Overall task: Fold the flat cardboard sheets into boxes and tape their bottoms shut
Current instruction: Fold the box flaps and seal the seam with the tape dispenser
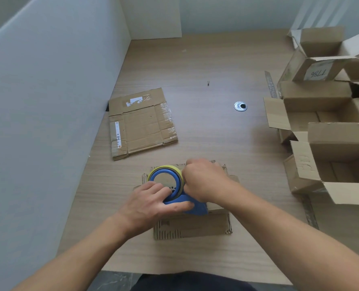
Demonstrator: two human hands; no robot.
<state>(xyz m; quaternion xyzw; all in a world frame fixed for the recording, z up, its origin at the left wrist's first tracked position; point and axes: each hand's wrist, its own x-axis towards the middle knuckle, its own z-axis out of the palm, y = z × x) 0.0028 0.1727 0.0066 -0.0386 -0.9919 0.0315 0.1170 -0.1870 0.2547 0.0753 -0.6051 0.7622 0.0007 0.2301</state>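
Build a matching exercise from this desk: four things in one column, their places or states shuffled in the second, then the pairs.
Things
1. tape dispenser
2. flat cardboard sheet
3. open boxes
4. metal ring

Places or states
A. set into the desk top
B. piled at the right edge
C. gripped by the left hand
D. lying flat beside the grey partition

Pairs: 1-C, 2-D, 3-B, 4-A
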